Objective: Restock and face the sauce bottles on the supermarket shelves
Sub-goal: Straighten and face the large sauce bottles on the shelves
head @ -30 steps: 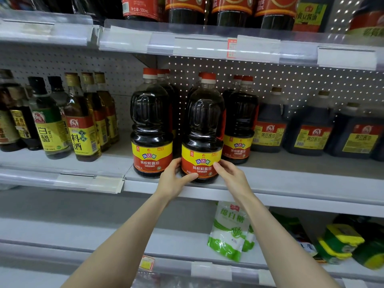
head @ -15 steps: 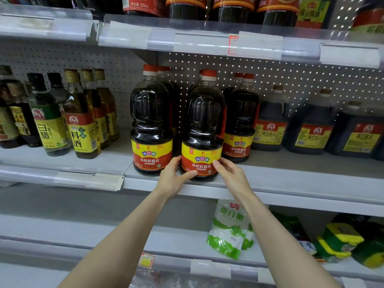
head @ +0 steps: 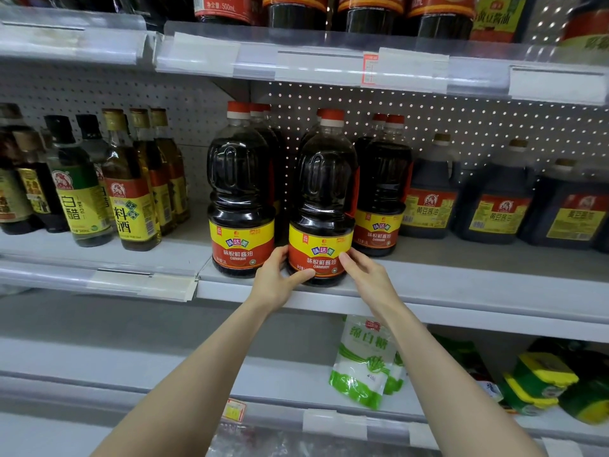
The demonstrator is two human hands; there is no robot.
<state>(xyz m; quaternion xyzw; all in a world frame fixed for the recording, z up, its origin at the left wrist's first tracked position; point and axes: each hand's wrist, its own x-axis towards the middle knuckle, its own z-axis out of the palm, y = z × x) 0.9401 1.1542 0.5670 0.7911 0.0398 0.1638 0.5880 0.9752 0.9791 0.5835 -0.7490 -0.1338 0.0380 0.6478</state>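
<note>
Hardly shifted, soy sauce bottle stands between left hand and right hand, fingers curled round it

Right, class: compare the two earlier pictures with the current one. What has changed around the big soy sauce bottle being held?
Nothing visibly changed. The left grip and right grip still hold the base of the soy sauce bottle, which stands upright at the front edge of the shelf, label facing out. The neighbouring bottle stands as before.
</note>
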